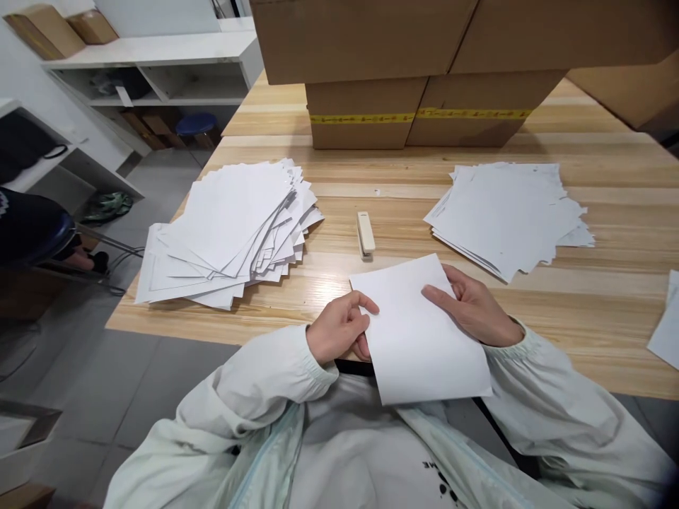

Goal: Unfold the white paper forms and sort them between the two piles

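I hold a set of white paper sheets over the near edge of the wooden table. My left hand pinches its left edge, fingers curled round it. My right hand grips its upper right side, thumb on top. A white stapler lies on the table just beyond the sheets. A messy fanned pile of white papers lies to the left. Another pile of white sheets lies to the right.
Stacked cardboard boxes with yellow tape stand at the back of the table. White shelving stands at the far left. A blue stool is beside the table's left side. More paper shows at the right edge.
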`<action>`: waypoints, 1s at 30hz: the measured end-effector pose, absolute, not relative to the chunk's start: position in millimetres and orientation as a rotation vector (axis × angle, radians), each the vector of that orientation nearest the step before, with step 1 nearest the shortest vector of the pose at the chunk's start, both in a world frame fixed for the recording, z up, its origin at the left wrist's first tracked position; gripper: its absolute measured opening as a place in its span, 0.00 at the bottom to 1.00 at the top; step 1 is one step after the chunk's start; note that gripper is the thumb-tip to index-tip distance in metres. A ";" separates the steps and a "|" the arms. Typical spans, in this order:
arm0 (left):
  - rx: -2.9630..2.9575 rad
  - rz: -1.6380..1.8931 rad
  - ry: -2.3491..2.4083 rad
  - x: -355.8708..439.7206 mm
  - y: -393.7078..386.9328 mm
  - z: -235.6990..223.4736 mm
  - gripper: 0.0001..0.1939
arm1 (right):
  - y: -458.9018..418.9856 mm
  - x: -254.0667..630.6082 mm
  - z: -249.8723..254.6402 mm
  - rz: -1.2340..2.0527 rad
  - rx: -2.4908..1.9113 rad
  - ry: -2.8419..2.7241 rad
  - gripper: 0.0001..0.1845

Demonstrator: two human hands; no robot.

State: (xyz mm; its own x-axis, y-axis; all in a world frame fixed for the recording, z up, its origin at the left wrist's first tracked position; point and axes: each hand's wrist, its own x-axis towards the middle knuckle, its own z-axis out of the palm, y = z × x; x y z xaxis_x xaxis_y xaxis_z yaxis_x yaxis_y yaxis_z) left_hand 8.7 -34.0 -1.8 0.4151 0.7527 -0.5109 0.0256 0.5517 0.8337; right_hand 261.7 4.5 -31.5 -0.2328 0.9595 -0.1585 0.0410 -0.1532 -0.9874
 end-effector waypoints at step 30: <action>0.905 0.759 1.256 18.5 22.9 -5.2 0.12 | 157.9 117.6 -20.5 0.139 -1.095 -2.409 0.21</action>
State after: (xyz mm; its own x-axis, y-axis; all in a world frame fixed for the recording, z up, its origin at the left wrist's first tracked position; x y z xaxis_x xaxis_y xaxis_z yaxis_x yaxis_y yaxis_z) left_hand 18.5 22.9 -5.2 0.1651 0.8759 -0.4533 0.0059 0.4588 0.8885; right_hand 117.6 157.9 -20.5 -0.5601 0.7315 0.3888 0.6821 0.6736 -0.2847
